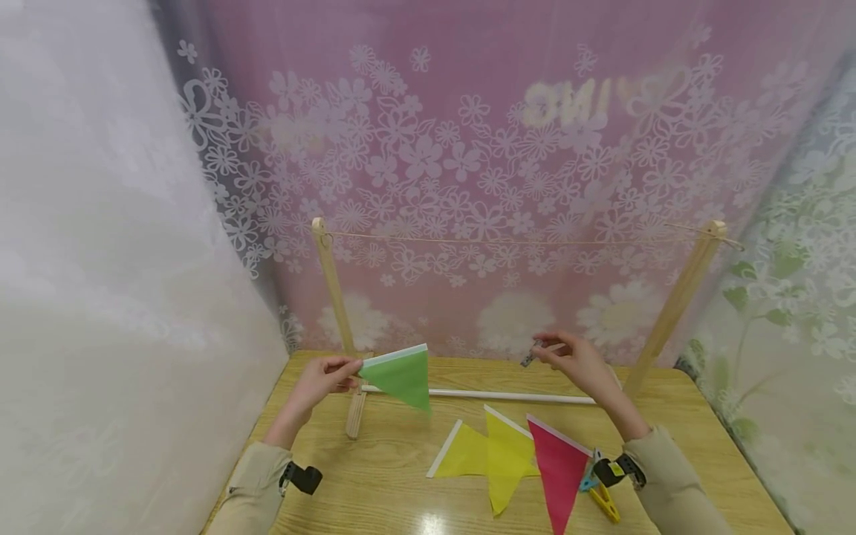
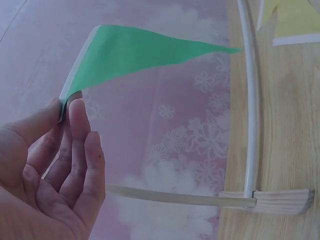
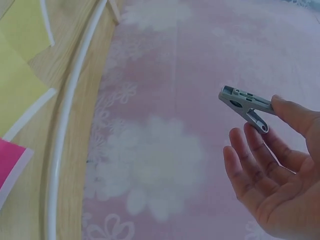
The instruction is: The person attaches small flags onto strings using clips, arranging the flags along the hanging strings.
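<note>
Head view: pinching green pennant [image 1: 404, 375] by white-edged corner with left hand [image 1: 323, 383], at that hand's 3 o'clock. Pinching grey clothespin [image 3: 245, 102] with right hand [image 1: 580, 364], at that hand's 9 o'clock.

Four pennants [image 1: 401, 377], two posts [image 1: 677, 306]

Both arms reach forward, hands well apart; the pale sleeves [image 1: 675, 475] end short of the wrists. Left hand [image 1: 322, 380]: thumb pressed toward forefinger in a pinch, remaining fingers bent inward, palm facing the wrist camera. Right hand [image 1: 580, 364]: thumb above, fingertips below, pinching; other fingers partly bent; sits slightly higher in head view than left.
</note>
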Available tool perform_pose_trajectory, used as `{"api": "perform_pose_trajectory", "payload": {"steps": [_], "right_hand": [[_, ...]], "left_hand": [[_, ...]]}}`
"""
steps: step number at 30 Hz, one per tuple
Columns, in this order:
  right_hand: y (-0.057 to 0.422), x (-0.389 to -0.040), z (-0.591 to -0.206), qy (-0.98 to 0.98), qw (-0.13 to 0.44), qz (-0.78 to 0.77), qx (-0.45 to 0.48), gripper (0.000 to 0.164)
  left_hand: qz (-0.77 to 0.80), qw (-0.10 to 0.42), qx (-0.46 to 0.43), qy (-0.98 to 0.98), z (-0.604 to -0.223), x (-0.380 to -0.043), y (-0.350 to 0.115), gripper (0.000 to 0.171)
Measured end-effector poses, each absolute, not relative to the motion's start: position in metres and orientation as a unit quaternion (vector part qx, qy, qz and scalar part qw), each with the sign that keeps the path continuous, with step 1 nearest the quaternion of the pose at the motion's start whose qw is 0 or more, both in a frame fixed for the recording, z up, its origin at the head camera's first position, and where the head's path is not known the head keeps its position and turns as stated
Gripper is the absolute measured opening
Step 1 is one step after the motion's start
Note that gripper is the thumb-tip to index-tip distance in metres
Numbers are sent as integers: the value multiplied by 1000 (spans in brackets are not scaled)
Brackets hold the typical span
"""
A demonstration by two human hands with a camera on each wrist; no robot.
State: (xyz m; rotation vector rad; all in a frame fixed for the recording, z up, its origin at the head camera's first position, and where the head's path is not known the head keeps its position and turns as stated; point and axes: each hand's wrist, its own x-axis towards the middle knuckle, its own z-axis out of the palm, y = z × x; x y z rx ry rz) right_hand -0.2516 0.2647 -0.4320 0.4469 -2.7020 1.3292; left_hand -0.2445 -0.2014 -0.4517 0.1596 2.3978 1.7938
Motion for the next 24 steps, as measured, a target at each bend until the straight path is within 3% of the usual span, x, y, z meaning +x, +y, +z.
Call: {"api": "perform_pose_trajectory", "payload": {"steps": [14, 24], "right_hand": [[255, -255, -394, -821, -15, 557, 128, 52], [249, -258, -376, -821, -12, 556, 125, 54]], "left_hand": [[593, 48, 67, 801, -426, -254, -200, 39], [579, 38, 95, 809, -405, -260, -201, 39]]}}
